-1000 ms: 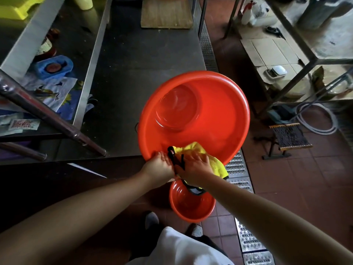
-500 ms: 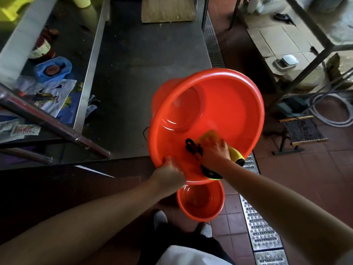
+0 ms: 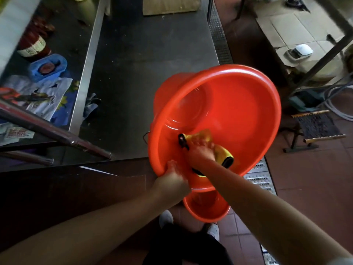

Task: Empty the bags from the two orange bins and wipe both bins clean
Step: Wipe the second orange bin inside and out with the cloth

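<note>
STEP: wiping the first orange bin [image 3: 238, 111], tilted over the counter [image 3: 152, 73] edge | LEFT: left hand [image 3: 172, 183] fingers curled on its near rim | RIGHT: right hand [image 3: 198, 153] fingers pressing yellow cloth [image 3: 219, 150] on the inner wall | second bin [image 3: 207, 210] on floor below wrists | NEXT: probably sweep cloth beyond fingertips toward bottom.

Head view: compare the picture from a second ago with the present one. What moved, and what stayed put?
The right hand pushed the yellow cloth from the rim down onto the inner wall of the large orange bin. The left hand shifted its grip along the near rim, and the bin tipped further. The smaller orange bin stays on the floor, and the steel table is unchanged.
</note>
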{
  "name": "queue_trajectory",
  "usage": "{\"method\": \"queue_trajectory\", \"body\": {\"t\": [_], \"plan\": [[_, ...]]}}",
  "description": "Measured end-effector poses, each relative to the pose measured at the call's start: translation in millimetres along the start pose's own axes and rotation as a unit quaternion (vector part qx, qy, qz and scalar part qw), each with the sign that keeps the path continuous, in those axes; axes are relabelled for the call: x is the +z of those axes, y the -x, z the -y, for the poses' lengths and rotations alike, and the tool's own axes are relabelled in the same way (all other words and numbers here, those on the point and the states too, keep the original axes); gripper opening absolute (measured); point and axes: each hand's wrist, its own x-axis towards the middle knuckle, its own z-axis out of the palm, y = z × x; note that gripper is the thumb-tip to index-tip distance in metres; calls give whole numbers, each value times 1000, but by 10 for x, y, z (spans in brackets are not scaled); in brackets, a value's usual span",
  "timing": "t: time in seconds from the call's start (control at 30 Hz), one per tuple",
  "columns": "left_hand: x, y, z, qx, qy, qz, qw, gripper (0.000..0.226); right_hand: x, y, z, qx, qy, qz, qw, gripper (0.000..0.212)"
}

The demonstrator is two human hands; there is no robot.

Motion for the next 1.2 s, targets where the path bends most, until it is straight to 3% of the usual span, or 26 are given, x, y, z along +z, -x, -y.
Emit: {"method": "queue_trajectory", "body": {"t": [0.1,0.2,0.3,0.4,0.5,0.67,0.97,1.2], "plan": [[140,63,-27,-12,12,18,1000,45,-43,-68,-120,-64,-12,11,998,49],[292,26,-98,-48,0,48,998,62,-156,-398,-374,-22,93,-40,995,43],[430,-19,-203,-35,12,77,996,63,68,-595,-117,6,53,-28,998,59],[586,-16,-249,-24,-13,50,998,62,175,-745,33,-28,43,-27,998,52],[506,-56,-254,-29,-8,75,997,62,102,-770,-35,-37,65,-22,997,47],[257,-13,-156,-15,36,47,998,60,95,-361,-49,-45,62,-23,997,51],[65,26,-128,-35,-21,49,998,48,85,1090,-294,-33,65,-30,997,59],[-26,47,-38,-14,-33,20,999,47,-20,1132,-273,-39,73,-9,997,58]]}}
